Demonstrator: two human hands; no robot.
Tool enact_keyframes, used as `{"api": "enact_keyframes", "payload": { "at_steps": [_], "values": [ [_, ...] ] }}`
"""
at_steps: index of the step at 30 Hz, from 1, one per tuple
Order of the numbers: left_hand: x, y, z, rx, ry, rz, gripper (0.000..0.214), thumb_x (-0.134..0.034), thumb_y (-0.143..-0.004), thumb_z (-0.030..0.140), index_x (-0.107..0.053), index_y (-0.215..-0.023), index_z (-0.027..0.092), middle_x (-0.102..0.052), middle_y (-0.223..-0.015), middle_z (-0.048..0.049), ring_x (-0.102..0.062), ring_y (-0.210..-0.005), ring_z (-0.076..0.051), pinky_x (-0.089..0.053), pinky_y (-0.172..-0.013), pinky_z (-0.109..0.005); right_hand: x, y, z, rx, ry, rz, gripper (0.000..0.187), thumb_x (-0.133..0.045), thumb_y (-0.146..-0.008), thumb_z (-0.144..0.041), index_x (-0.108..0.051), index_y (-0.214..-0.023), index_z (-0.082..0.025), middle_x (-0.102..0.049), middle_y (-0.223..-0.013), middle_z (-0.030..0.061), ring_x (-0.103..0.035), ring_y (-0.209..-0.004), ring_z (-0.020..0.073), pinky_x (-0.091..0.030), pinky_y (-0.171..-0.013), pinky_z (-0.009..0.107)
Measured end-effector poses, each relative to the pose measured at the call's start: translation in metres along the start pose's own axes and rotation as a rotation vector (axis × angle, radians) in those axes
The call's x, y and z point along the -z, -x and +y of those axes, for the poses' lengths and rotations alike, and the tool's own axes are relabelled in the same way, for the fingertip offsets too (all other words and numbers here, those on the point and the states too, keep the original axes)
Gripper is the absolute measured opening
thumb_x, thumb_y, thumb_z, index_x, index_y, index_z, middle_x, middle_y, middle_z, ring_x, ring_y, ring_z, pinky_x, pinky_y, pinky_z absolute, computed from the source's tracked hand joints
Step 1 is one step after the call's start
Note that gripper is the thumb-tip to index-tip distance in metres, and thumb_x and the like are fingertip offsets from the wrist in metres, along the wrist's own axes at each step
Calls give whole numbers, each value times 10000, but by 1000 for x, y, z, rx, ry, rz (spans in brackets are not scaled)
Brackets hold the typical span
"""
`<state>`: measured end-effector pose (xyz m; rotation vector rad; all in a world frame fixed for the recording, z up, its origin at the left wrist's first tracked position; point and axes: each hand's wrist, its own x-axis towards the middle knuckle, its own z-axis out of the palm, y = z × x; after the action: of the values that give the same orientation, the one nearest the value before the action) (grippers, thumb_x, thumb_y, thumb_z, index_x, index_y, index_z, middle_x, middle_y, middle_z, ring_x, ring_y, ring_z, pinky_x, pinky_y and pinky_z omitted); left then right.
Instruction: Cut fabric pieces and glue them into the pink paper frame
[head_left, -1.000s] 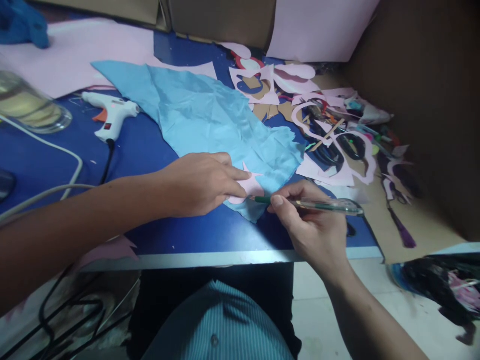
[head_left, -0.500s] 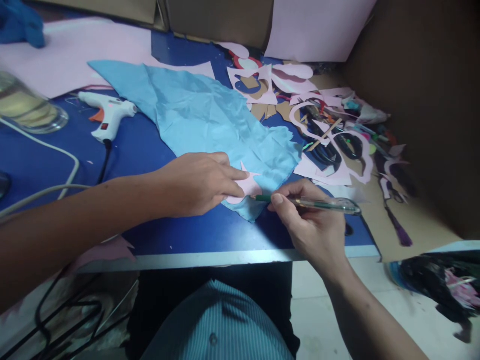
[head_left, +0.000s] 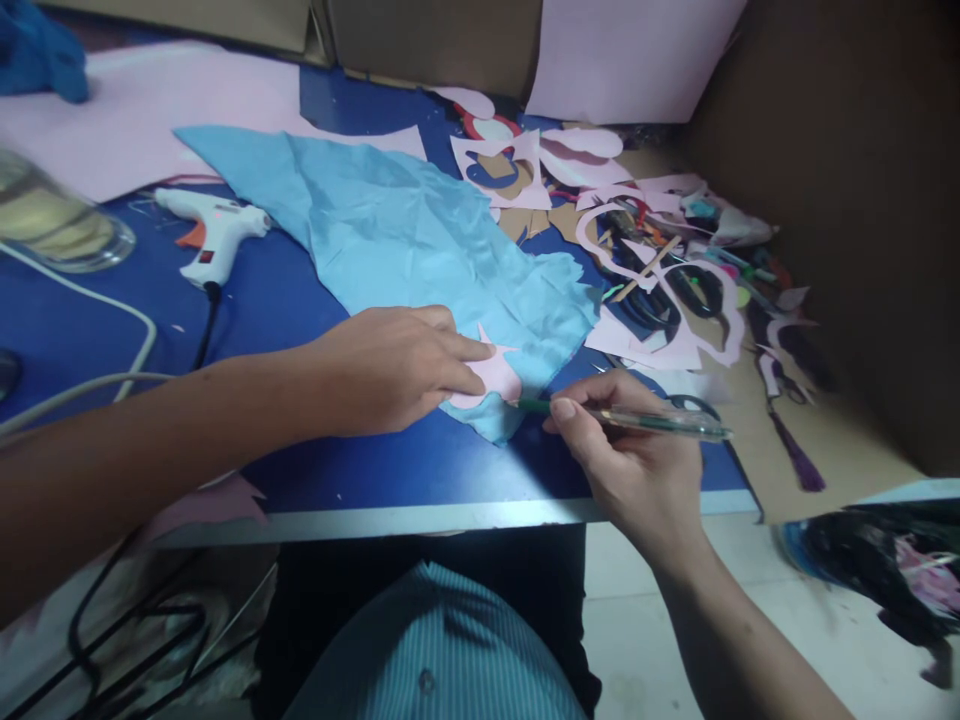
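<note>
A small pink cut-out (head_left: 499, 375) with a pointed top lies on the light blue cloth (head_left: 420, 225), near the cloth's front corner. My left hand (head_left: 405, 365) presses the cut-out down, its fingers stretched out flat and partly covering its left side. Between the thumb and fingers of my right hand (head_left: 630, 445) is a clear-barrelled pen with a green grip (head_left: 652, 422). The pen's tip touches or nearly touches the cut-out's lower right edge; I cannot tell which.
A white glue gun (head_left: 214, 235) lies at the left beside a glass jar (head_left: 64, 215) and cables. Pink scraps (head_left: 645, 345), scissors (head_left: 694, 405) and other bits crowd the right side. Cardboard walls (head_left: 435, 50) stand at the back and right. The table's front edge (head_left: 450, 520) is close to me.
My right hand and the pen have shifted slightly right and down along the cut-out's edge. My left hand stays pressed on the cut-out.
</note>
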<state>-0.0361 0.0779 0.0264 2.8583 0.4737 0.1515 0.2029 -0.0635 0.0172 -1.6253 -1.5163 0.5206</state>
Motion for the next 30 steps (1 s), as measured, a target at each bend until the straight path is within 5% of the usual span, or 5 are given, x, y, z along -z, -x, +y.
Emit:
{"api": "enact_keyframes", "payload": {
  "at_steps": [11,19,30],
  "values": [
    [3,-1,0,-37,-41,-70,413,-519,-964,158,-809,-1198,335,-649,-1560,51,-637,-1179,-265,-507,-938,-394,12,-1,4,-12,-21,107,144,-738,-1002,-321,-747,-893,-228,-703,-700,-21,-578,-567,135,-437,-524,267],
    [4,-1,0,-37,16,-46,424,-534,-960,151,-796,-1220,359,-665,-1538,47,-641,-1160,-261,-502,-948,-396,4,-3,-1,134,-13,-57,113,-710,-1042,-327,-798,-1089,-275,-792,-890,17,-689,-683,176,-573,-673,328],
    [8,0,5,-24,15,-81,483,-532,-904,84,-806,-1199,350,-643,-1565,68,-615,-1118,-236,-512,-971,-379,-10,-2,-1,307,18,-126,310,-596,-1085,-192,-707,-1356,-295,-821,-1202,47,-790,-1020,222,-649,-917,417]
  ]
}}
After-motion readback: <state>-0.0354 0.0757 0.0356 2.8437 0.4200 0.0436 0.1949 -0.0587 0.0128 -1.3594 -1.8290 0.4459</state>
